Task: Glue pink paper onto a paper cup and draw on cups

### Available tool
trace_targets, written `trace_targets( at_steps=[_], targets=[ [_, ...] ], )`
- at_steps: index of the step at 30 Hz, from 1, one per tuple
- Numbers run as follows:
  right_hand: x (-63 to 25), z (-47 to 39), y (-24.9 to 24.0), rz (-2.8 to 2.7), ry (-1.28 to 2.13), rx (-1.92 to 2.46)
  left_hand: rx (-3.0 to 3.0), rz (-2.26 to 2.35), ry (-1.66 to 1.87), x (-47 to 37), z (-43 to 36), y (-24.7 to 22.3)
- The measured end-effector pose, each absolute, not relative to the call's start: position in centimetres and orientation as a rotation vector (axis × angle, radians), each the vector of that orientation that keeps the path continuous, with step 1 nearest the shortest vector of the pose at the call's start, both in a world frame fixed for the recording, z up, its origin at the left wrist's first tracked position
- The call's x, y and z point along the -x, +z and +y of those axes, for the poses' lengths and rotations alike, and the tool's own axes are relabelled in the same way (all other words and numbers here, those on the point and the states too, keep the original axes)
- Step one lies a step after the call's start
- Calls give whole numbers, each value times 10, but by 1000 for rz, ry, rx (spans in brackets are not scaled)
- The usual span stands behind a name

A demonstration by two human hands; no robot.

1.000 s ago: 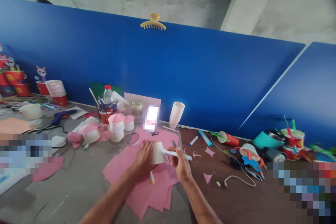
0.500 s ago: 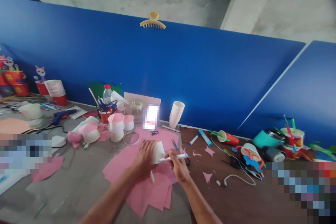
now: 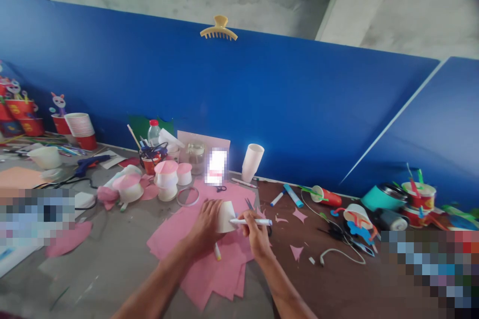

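My left hand point(image 3: 207, 220) is closed around a white paper cup point(image 3: 226, 218), held on its side over pink paper sheets point(image 3: 224, 271). Between the fingers of my right hand point(image 3: 255, 234) is a white marker point(image 3: 258, 222), its tip at the cup's right side; whether it touches cannot be told. A second marker with a yellow end point(image 3: 217, 251) lies on the paper just below the cup. Scissors point(image 3: 250, 204) lie beyond my right hand, partly hidden by it. A ring of tape point(image 3: 187, 196) rests on the left of the sheets.
Pink-topped cups point(image 3: 166, 179) and a hot glue gun point(image 3: 88, 163) stand to the left. A tall white paper tube point(image 3: 252, 162) stands before the blue partition point(image 3: 299, 109). On the right lie pink scraps point(image 3: 297, 252), a white cable point(image 3: 342, 250) and a red cup point(image 3: 329, 197).
My right hand has tilted the marker flatter, and its tip has risen along the cup's side. My left hand and the cup stay nearly where they were.
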State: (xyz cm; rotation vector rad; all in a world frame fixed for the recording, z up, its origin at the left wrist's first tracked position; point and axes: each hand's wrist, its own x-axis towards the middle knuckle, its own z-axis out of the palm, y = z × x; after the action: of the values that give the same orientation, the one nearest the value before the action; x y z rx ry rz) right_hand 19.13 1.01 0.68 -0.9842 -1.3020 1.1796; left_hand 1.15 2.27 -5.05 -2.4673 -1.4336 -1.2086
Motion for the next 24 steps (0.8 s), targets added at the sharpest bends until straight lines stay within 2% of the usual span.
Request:
trace_targets(
  at_steps=[13, 24],
  targets=[
    [-198, 7, 9, -1463, 1274, 980, 2432, -1366, -1243, -13, 22, -49],
    [-196, 10, 7, -1351, 1176, 974, 2449, -1379, -1211, -12, 23, -52]
  ],
)
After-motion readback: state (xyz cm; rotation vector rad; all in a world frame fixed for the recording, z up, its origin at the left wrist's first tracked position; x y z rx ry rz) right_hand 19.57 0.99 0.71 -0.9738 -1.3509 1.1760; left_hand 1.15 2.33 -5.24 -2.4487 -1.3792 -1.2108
